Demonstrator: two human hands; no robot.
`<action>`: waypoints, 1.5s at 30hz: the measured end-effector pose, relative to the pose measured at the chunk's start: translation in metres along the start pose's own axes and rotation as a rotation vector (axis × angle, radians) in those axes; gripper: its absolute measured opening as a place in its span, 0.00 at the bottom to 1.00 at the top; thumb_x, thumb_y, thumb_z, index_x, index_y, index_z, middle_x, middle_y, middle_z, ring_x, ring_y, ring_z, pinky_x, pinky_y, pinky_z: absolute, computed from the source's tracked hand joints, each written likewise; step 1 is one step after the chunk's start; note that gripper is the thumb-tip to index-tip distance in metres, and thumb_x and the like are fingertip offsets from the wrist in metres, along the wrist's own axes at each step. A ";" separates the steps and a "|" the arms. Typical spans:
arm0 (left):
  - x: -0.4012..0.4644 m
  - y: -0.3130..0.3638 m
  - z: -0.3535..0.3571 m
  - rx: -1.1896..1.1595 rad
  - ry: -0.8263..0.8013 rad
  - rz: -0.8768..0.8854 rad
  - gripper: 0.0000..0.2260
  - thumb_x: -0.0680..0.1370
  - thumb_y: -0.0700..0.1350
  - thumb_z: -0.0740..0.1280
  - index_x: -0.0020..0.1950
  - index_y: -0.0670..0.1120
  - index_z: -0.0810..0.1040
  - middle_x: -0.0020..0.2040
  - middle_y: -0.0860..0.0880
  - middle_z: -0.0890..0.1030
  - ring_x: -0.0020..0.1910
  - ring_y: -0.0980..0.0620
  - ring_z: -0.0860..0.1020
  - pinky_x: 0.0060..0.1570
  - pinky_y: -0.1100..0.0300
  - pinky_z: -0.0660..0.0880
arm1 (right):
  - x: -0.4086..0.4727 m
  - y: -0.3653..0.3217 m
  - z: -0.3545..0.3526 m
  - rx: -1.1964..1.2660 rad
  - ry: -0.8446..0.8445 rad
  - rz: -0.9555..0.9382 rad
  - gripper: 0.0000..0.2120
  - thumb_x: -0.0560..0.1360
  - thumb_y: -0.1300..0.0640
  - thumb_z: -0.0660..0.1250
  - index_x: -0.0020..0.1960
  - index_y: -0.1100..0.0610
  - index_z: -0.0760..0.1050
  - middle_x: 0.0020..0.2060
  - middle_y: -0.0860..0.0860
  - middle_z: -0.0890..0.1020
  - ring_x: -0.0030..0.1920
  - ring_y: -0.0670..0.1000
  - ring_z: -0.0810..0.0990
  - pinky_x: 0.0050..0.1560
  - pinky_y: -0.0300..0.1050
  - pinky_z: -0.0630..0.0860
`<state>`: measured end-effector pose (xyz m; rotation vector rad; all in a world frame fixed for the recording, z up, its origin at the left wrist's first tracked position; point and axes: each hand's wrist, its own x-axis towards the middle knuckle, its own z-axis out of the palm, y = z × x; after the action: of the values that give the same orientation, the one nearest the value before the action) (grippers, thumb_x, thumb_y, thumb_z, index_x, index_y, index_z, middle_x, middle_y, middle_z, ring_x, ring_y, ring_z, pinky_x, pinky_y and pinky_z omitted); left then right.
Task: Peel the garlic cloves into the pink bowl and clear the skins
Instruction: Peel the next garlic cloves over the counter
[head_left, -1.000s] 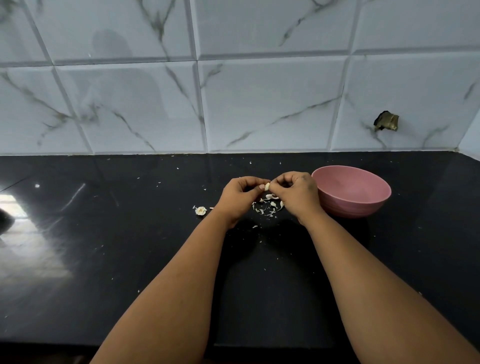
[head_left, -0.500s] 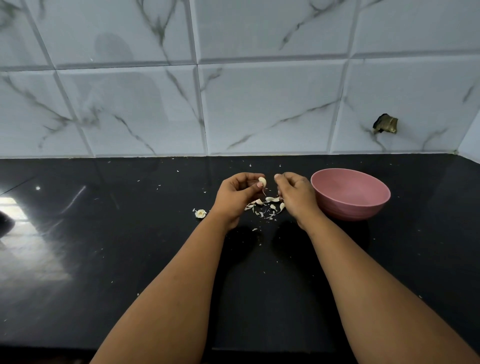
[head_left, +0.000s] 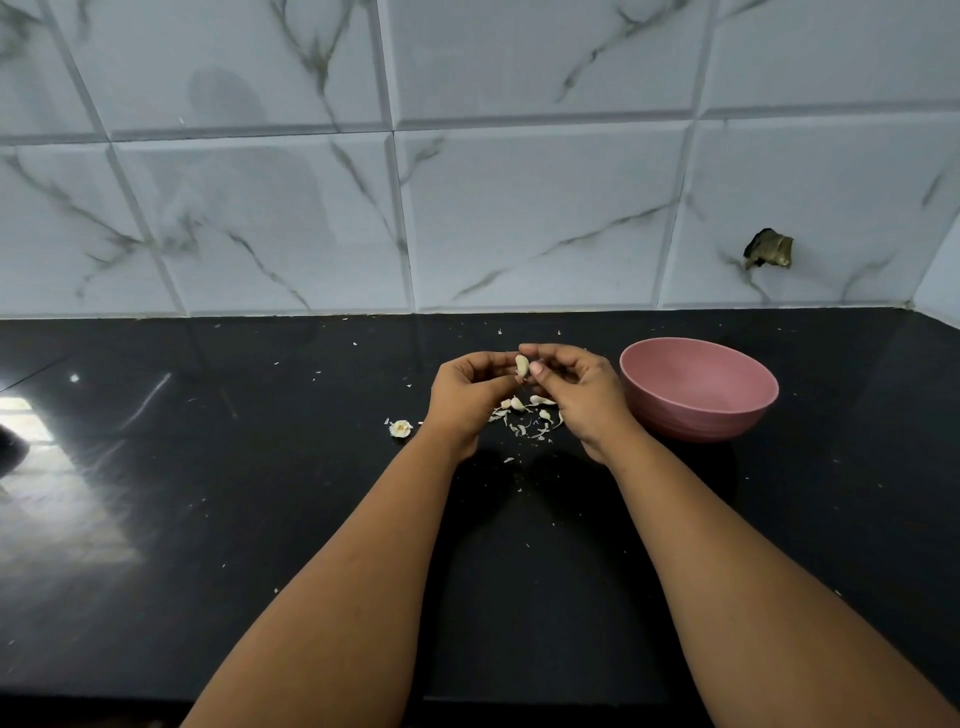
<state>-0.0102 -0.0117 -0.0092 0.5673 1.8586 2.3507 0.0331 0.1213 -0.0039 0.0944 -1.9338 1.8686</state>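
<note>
Over counter (head_left: 260, 519): both hands up
Left (head_left: 470, 392): I pinch clove (head_left: 522, 365)
Right (head_left: 576, 389): I pinch it too
Bowl (head_left: 698, 410): just right

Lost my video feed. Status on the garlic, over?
Left hand and right hand pinch one garlic clove together. Pink bowl looks empty. Skins on the counter, nothing blocking.

bowl (head_left: 698, 387) inside: partly hiding behind near wall | skins (head_left: 527, 418): lying partly under hands (too small to count) | dark shape (head_left: 8, 447): running off left edge
</note>
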 end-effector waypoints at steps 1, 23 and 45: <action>0.000 0.000 0.000 0.014 0.005 0.003 0.10 0.73 0.28 0.70 0.51 0.38 0.82 0.44 0.42 0.85 0.46 0.49 0.83 0.50 0.57 0.80 | 0.000 0.001 0.001 -0.006 0.007 -0.003 0.12 0.77 0.67 0.67 0.55 0.54 0.80 0.44 0.51 0.84 0.41 0.43 0.82 0.48 0.40 0.81; -0.003 -0.002 0.004 0.145 0.128 0.059 0.04 0.73 0.36 0.73 0.41 0.45 0.85 0.37 0.45 0.85 0.39 0.51 0.82 0.46 0.55 0.81 | 0.002 0.003 -0.004 0.222 0.021 0.074 0.06 0.70 0.67 0.74 0.45 0.60 0.83 0.38 0.51 0.86 0.41 0.47 0.84 0.42 0.35 0.78; 0.000 0.003 0.007 0.013 0.069 -0.055 0.06 0.74 0.31 0.69 0.42 0.41 0.84 0.33 0.46 0.81 0.30 0.56 0.76 0.35 0.63 0.73 | 0.003 0.001 -0.002 0.412 -0.065 0.172 0.08 0.78 0.69 0.63 0.49 0.58 0.78 0.35 0.48 0.83 0.36 0.42 0.81 0.41 0.34 0.78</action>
<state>-0.0070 -0.0064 -0.0051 0.4364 1.8937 2.3535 0.0307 0.1243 -0.0034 0.1195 -1.6105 2.3840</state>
